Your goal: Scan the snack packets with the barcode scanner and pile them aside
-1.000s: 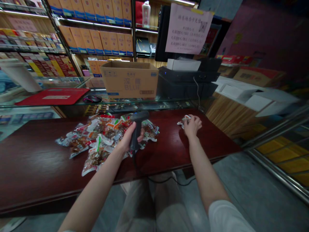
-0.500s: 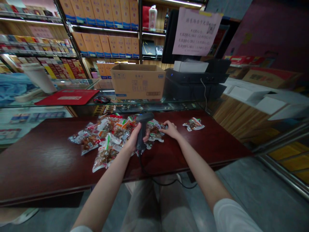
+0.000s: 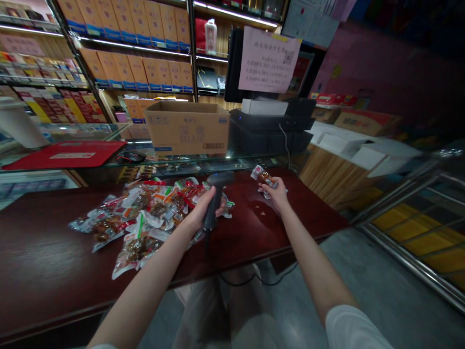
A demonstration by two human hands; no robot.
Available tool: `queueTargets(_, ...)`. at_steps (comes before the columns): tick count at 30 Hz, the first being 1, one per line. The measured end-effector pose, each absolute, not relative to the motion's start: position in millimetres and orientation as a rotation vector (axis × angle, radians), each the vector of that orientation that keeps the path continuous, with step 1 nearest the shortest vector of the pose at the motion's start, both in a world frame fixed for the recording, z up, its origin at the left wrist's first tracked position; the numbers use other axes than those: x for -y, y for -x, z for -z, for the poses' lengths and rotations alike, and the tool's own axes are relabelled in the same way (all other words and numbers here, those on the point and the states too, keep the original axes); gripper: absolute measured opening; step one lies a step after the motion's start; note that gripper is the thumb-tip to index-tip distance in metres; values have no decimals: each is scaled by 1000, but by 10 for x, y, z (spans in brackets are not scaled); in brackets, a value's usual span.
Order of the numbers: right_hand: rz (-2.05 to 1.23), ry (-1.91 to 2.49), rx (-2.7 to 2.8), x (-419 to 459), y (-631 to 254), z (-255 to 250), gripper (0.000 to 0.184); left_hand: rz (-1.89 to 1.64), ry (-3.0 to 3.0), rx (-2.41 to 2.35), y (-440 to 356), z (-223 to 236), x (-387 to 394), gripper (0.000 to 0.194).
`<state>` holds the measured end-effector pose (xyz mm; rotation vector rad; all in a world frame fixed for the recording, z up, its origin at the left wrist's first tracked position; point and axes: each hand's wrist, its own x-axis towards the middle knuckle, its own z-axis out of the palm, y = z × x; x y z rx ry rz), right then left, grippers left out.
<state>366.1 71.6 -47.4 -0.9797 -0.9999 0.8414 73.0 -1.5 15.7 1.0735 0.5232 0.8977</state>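
Note:
My left hand is wrapped round the handle of a black barcode scanner, held upright with its head over the right edge of a pile of packets. My right hand grips a small clear packet of brown food above the table's right side. Another packet, mostly hidden, shows beneath that hand. The pile of clear snack packets, with red, green and orange print, spreads to the left of the scanner. A black cable runs down from the scanner past the table's front edge.
The dark red wooden table stands before a glass counter. On it are an open cardboard box, a computer mouse, a red mat, a white cup and black till equipment. Metal railings stand at right.
My right hand has moved right from the pile's edge, carrying a packet to where the lone packet lies. The scanner stays in my left hand. The whole view has turned slightly right.

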Motion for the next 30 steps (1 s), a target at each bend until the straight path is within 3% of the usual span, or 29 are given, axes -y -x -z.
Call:
queueTargets(11,-724,1046,1123,-663,-3627,593,49,-759,-1152,-502,-1129,-22,131,65)
queueTargets(17,-502,1208,1250,-607,-3590,524,43,-751,-1144,-475,-1135,-23,143,64)
queueTargets(30,-435,1249,1260,-589,-3624,546,49,-815,-1114,-441,-1096,-107,241,57)
